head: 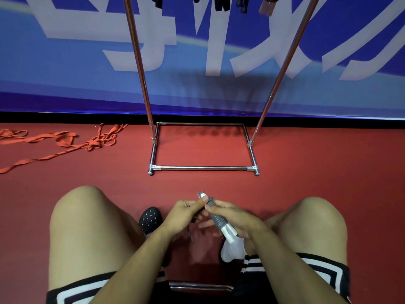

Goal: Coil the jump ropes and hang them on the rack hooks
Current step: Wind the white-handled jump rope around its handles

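Coiled jump rope (215, 216) held in both hands, low centre of the frame.

Seated, bare knees to lower left and lower right, black shorts with white stripes (324, 270) at the bottom edge. Between the knees, right hand (235, 218) wrapped around the grey-wound bundle with its white handle ends pointing down toward a white sock (232, 252); left hand (186, 212) pinching the bundle's upper tip between thumb and fingertip. Black perforated shoe (150, 219) just left of the hands, on the red floor (306, 172). Further up, at centre, chrome rack (203, 167) with a rectangular base and two slanting uprights. Orange straps (65, 141) strewn at mid left. Beyond, blue banner wall (65, 62) with pale lettering. At the top edge, dark hanging handles (221, 4) and one tan pair (266, 6), partly cropped.
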The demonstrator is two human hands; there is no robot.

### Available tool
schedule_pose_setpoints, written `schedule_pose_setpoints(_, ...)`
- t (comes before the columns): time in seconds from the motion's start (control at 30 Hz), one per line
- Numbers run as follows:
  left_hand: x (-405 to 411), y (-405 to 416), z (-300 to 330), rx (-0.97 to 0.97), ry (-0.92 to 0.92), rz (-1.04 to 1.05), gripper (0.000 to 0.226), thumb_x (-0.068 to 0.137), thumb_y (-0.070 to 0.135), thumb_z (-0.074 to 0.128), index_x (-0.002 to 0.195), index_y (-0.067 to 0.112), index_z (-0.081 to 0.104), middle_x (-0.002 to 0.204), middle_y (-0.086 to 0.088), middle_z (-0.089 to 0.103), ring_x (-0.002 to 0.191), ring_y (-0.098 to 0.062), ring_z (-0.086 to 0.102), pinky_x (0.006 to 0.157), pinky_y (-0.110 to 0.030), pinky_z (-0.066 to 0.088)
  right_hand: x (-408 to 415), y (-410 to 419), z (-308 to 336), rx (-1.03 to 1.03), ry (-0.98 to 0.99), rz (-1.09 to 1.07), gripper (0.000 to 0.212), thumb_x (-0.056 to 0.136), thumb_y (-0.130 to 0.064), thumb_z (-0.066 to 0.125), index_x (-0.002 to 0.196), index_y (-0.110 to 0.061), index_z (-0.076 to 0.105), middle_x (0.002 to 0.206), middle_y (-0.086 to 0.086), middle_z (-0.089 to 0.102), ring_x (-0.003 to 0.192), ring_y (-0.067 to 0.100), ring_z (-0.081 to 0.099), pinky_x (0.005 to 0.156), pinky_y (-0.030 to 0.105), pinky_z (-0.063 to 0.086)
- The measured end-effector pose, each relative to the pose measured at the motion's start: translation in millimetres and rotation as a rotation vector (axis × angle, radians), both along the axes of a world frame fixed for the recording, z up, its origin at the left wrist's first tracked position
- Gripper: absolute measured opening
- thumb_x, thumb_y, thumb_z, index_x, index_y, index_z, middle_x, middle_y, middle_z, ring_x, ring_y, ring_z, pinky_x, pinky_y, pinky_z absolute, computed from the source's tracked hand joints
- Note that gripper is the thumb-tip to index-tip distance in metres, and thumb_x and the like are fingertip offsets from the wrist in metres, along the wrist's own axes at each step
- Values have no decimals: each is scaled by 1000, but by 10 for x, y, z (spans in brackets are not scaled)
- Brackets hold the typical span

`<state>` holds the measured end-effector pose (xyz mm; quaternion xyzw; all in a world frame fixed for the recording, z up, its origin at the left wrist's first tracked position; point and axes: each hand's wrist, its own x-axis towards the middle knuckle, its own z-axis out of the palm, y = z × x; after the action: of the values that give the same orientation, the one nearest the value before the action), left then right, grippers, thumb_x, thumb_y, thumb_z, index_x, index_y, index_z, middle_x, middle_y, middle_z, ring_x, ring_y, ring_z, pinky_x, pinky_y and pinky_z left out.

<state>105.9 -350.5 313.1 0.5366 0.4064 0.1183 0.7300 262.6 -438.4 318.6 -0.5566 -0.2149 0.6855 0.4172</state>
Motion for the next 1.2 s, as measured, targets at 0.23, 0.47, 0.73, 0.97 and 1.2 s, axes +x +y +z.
schedule_pose_setpoints(0.23, -16, 11, 54, -46, 37, 15, 44, 96, 47, 63, 89, 6, 78, 77, -9, 70, 55, -15, 56, 52, -21, 46, 26, 8, -15, 80, -89, 37, 35, 96, -27, 71, 130, -27, 65, 110, 9, 75, 102, 30, 73, 64, 31, 57)
schedule_pose_setpoints(0.47, -52, 62, -13, 39, 224, -60, 68, 84, 77, 57, 85, 12, 75, 63, -4, 64, 44, -14, 43, 43, -23, 31, 44, 12, -58, 116, -198, 27, 40, 93, -24, 76, 131, -29, 65, 104, 8, 76, 73, 21, 68, 63, 31, 56)
schedule_pose_setpoints(0.73, -18, 76, -69, 71, 243, -49, 67, 79, 83, 58, 68, 19, 74, 63, -7, 54, 46, -13, 29, 46, -29, 20, 19, 51, -144, 48, -226, -41, 35, 93, -26, 76, 127, -25, 67, 90, 4, 72, 68, 17, 65, 66, 32, 58)
schedule_pose_setpoints(0.97, 8, 68, -137, 102, 142, 32, 50, 96, 43, 67, 54, 19, 58, 45, 3, 31, 44, -11, 19, 46, -30, 13, 114, 85, -81, -36, 108, -151, 39, 97, -36, 67, 123, -6, 67, 96, 8, 69, 74, 19, 64, 66, 32, 57)
schedule_pose_setpoints(1.2, -8, 47, -146, 156, 193, -21, 39, 100, 29, 65, 64, 12, 67, 42, 8, 42, 39, -7, 25, 42, -22, 22, 76, 95, -130, -26, -184, -113, 40, 97, -51, 63, 117, -18, 72, 89, 10, 73, 67, 21, 65, 64, 33, 57)
